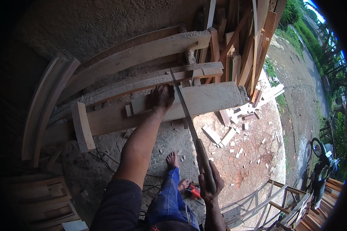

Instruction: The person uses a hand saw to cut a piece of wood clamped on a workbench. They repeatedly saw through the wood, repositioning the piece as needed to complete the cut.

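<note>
My right hand (213, 184) is wrapped round the wooden handle of a handsaw (188, 118). Its long narrow blade points away from me and lies across the right end of a short wooden board (142, 105). On that board, just left of the blade, my left hand (164, 96) presses down with curled fingers; its fingertips are partly hidden. Beneath the board is a thick, wide plank (216, 97) that serves as the work surface. A short wooden block (83, 127) lies across the plank farther left.
More long planks (142, 52) run behind, and upright timber (254, 50) leans at the far right. Offcuts (227, 136) litter the sunlit floor. A red power tool (194, 191) lies by my feet. A motorcycle (322, 165) and wooden frames (273, 200) stand to the right.
</note>
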Action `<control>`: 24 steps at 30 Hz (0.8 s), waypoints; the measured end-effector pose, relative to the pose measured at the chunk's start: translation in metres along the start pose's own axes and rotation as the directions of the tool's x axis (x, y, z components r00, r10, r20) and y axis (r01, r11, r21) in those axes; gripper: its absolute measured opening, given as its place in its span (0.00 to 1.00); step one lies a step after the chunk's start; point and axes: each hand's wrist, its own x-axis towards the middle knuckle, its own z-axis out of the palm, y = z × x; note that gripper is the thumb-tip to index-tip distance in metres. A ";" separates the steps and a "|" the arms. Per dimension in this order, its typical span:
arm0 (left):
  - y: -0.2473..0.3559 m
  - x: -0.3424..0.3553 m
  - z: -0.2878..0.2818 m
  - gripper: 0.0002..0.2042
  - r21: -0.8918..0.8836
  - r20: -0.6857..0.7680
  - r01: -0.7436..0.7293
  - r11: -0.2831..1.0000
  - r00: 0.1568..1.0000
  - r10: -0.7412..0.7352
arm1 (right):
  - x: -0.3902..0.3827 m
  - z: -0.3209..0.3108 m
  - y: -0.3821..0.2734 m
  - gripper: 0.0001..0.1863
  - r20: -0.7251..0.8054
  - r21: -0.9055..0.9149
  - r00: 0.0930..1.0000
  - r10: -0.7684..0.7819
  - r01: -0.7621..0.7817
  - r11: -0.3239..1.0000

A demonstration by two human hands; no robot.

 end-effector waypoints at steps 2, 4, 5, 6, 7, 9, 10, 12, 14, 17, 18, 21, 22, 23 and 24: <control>0.005 -0.001 -0.002 0.15 0.004 0.020 0.023 1.000 1.000 -0.023 | -0.001 -0.003 0.003 0.30 -0.008 -0.016 1.000 -0.009 0.009 1.000; 0.008 0.000 -0.005 0.16 0.009 0.046 0.044 0.999 0.998 -0.045 | -0.002 -0.003 0.005 0.30 -0.020 -0.031 1.000 -0.020 0.020 0.999; 0.010 0.000 -0.007 0.16 0.005 0.062 0.053 0.999 0.997 -0.054 | -0.002 -0.003 0.005 0.30 -0.020 -0.020 1.000 -0.010 0.010 1.000; 0.012 -0.001 -0.011 0.17 0.002 0.080 0.061 0.998 0.995 -0.060 | -0.002 -0.003 0.004 0.30 -0.022 -0.009 1.000 0.003 -0.003 1.000; 0.014 -0.001 -0.013 0.17 -0.002 0.099 0.068 0.998 0.993 -0.067 | -0.003 -0.003 0.004 0.30 -0.025 0.003 1.000 0.016 -0.016 1.000; 0.011 -0.001 -0.012 0.17 0.004 0.083 0.059 0.998 0.995 -0.059 | -0.001 -0.002 0.009 0.31 -0.024 -0.035 0.997 -0.069 0.068 0.997; 0.009 -0.002 -0.012 0.18 0.007 0.074 0.056 0.998 0.996 -0.056 | 0.000 -0.002 0.011 0.32 -0.022 -0.053 0.993 -0.112 0.111 0.992; 0.008 -0.002 -0.012 0.18 -0.008 0.067 0.049 0.999 0.997 -0.048 | 0.000 -0.004 0.012 0.32 -0.015 -0.046 0.993 -0.118 0.117 0.992; 0.009 -0.002 -0.013 0.18 0.001 0.081 0.051 0.999 0.995 -0.051 | 0.000 -0.005 0.012 0.32 -0.009 -0.037 0.995 -0.100 0.100 0.994; 0.014 0.001 -0.015 0.19 0.022 0.090 0.054 0.998 0.994 -0.056 | 0.001 -0.007 0.009 0.31 -0.010 -0.028 0.998 -0.064 0.063 0.998; 0.014 -0.001 -0.014 0.19 0.014 0.067 0.050 0.999 0.996 -0.051 | 0.001 -0.008 0.006 0.30 -0.012 -0.028 0.998 -0.066 0.066 0.997; 0.011 -0.002 -0.014 0.19 -0.009 0.036 0.033 0.999 0.999 -0.033 | 0.005 -0.009 0.001 0.28 -0.002 -0.025 0.999 -0.039 0.039 0.999; 0.012 -0.002 -0.015 0.19 -0.017 0.033 0.026 1.000 0.999 -0.025 | 0.007 -0.009 0.000 0.28 0.003 -0.024 1.000 -0.024 0.024 0.999; 0.013 -0.002 -0.014 0.19 -0.006 0.042 0.033 0.999 0.999 -0.032 | 0.006 -0.010 0.001 0.28 0.003 -0.025 1.000 -0.027 0.028 0.999; 0.012 -0.001 -0.013 0.19 0.006 0.051 0.040 0.999 0.998 -0.041 | 0.005 -0.010 0.002 0.28 0.005 -0.023 0.999 -0.032 0.032 0.999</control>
